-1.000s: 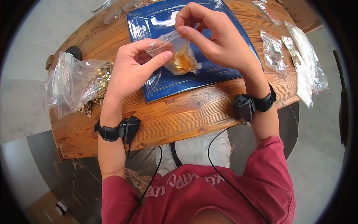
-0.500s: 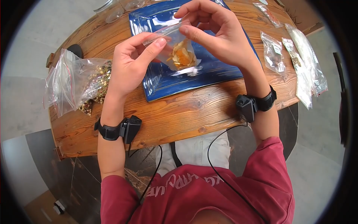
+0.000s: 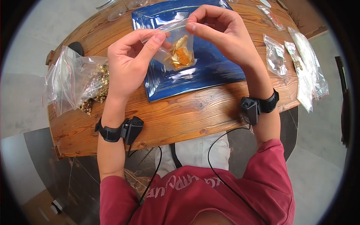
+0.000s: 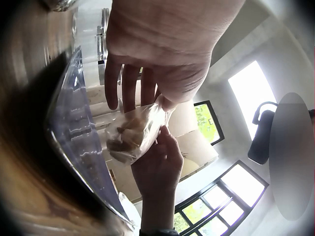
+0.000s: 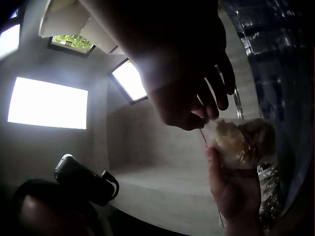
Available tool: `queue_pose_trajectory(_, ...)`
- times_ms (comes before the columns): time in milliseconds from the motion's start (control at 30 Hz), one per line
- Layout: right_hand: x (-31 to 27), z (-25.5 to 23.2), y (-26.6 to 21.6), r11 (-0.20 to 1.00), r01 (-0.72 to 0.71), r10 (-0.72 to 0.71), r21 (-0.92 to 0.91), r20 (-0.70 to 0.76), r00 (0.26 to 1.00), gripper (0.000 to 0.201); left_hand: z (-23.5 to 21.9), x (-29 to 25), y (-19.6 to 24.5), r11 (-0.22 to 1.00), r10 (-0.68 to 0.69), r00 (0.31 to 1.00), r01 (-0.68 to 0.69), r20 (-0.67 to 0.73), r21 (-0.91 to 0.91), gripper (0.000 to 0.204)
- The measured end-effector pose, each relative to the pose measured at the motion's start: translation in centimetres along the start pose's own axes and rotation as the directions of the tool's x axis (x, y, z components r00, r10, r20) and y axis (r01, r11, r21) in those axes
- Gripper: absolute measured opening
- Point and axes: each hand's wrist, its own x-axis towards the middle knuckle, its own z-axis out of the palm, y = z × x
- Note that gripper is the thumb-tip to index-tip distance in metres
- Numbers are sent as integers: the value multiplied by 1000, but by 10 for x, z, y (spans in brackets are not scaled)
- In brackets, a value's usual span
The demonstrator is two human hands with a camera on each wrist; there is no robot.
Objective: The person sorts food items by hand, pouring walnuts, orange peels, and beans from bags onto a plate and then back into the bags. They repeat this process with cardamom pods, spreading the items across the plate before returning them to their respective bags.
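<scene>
A small clear zip bag [image 3: 190, 52] with pieces of dried orange peel [image 3: 182, 57] inside hangs above a square blue plate [image 3: 215, 73]. My left hand [image 3: 129, 62] pinches its left upper edge between thumb and fingers. At the right upper corner, the thumb and index finger of my right hand [image 3: 227, 32] grip the plastic. The zip strip runs between the two hands. In the left wrist view the bag [image 4: 135, 135] hangs from both hands' fingertips, and the right wrist view shows the peel filling its lower part [image 5: 241, 140].
Left of the plate lies a large zip bag [image 3: 69, 82] with dried buds [image 3: 99, 82]. Several clear packets, including a small one [image 3: 275, 56] and a long one [image 3: 305, 69], line the table's right side. Glass jars [image 3: 116, 13] stand at the back left.
The bag has risen slightly and turned flatter toward the head camera. My right fingers spread at its top, then pinched the right corner. My left hand shifted slightly left.
</scene>
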Motion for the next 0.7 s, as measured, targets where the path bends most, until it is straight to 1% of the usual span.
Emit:
queue_pose_trajectory(100,-1,2,-1,997,7,-3,83,-48,999,11,2,2,2,1000,17,997,-18,-71,-18,14)
queue_pose_trajectory(200,-1,-2,-3,997,-22,25,67,-47,999,10,-1,2,0,1000,16,994,-18,-108,-22,13)
queue_pose_trajectory(300,-6,1,-18,995,-43,48,91,-51,998,11,-1,3,-1,999,21,995,-25,-99,-35,15)
queue_pose_trajectory(400,2,-13,9,979,158,-164,-131,-31,986,10,-1,3,0,998,14,993,-20,-113,-51,17)
queue_pose_trajectory(500,2,-12,9,975,163,-173,-148,-53,984,12,-2,3,1,999,-2,991,-4,-130,-51,20)
queue_pose_trajectory(600,1,-11,9,982,140,-152,-127,-86,985,15,-2,3,3,996,-48,989,38,-139,-75,21)
queue_pose_trajectory(700,2,-12,10,983,135,-147,-128,-88,985,17,-1,3,3,994,-69,986,54,-149,-98,22)
